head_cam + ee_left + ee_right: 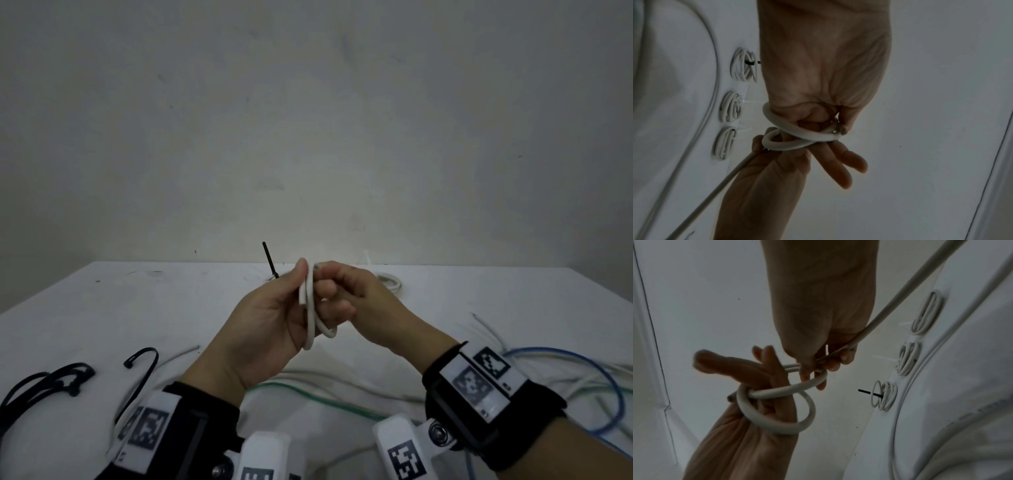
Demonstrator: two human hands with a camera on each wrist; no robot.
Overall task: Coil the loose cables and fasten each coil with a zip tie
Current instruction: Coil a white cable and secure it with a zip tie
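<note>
Cable (310, 310) looped between both hands: left hand (263, 325) clasps coil, right hand (356, 298) pinches strand

Bare workroom corner: white table (102, 308) against scuffed plain wall (308, 120), strewn with loose cables (565, 363).

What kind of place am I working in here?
Probably a plain work table against a bare wall: loose cables, black zip ties and finished coils lie on it.
</note>
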